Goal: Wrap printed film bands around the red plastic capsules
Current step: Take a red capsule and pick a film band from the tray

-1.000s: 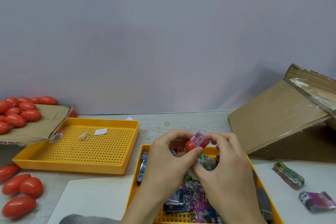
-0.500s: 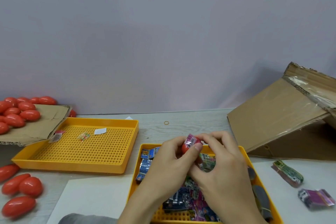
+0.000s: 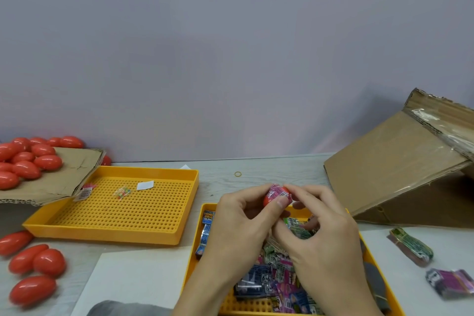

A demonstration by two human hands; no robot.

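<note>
Since half second ago, pink film band (image 3: 278,192) sits further round red capsule (image 3: 270,199). We pinch capsule in left hand (image 3: 241,228), right hand (image 3: 325,233) fingertips gripping band, both above yellow tray (image 3: 369,259) of loose bands (image 3: 272,274).

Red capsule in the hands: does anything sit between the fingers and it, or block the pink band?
Nothing visible does. The left hand and right hand both pinch the red capsule directly, and the pink printed band already sits around it.
</note>
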